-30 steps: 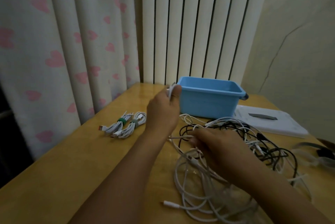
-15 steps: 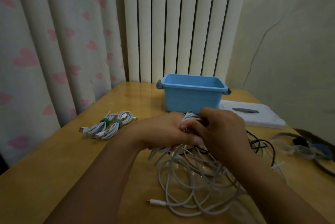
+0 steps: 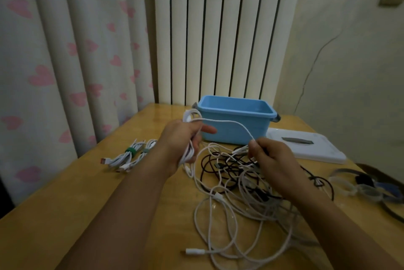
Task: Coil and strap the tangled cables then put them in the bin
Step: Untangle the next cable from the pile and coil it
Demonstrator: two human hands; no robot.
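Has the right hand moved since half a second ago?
Yes. The right hand has pulled away rightward from the left hand, now below the blue plastic bin's right corner.

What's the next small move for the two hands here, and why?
Probably the right hand should carry its pinched stretch of the thin white cable back to the left hand as another loop. The left hand already grips a partial coil, and the cable's remainder runs into the tangled pile of white and black cables on the wooden table.

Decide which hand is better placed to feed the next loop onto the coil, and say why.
Right hand: it pinches the free white cable by the tangle, while the left hand grips the coil.
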